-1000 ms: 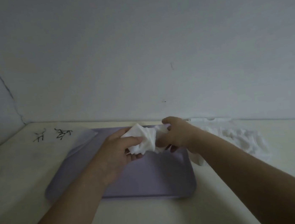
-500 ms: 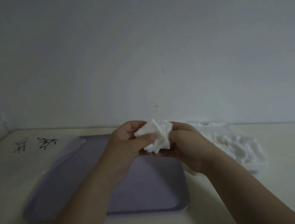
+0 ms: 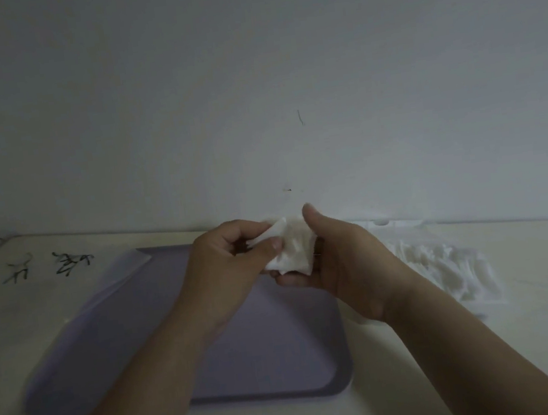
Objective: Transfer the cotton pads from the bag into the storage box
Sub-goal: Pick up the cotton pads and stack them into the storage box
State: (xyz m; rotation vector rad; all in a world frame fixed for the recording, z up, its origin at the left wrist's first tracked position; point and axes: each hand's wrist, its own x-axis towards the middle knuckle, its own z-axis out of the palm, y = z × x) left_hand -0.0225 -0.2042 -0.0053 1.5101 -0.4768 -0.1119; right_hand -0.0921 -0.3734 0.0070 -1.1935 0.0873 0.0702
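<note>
The left hand [image 3: 225, 268] pinches the left edge of a bunch of cotton pads [image 3: 292, 244] between thumb and curled fingers. The right hand [image 3: 344, 260] cups the same bunch from below and behind, with its thumb upright against the far right side and its fingers curled under the lower edge.

Hidden or unclear:
- The right palm covers the back of the bunch, and the left fingertips are tucked behind it.
- Single pads cannot be counted, as the bunch reads as one crumpled white mass.
- Low light and blur soften all edges.

Orientation: the bunch has no clear long axis. One corner points left toward the left thumb.

Position: the bunch sits between the two hands, raised above the far edge of the shallow lavender storage box [image 3: 283, 354], which lies on the cream table [image 3: 531, 262]. A pale flap [image 3: 125, 270] lies at the box's far left corner.

The clear bag [image 3: 445, 262], holding more white pads, lies just right of the box. Its long axis runs diagonally from far left to near right, and the right forearm covers part of it.

Black marks [image 3: 48, 267] lie on the table at far left, below the grey wall [image 3: 251, 89].
</note>
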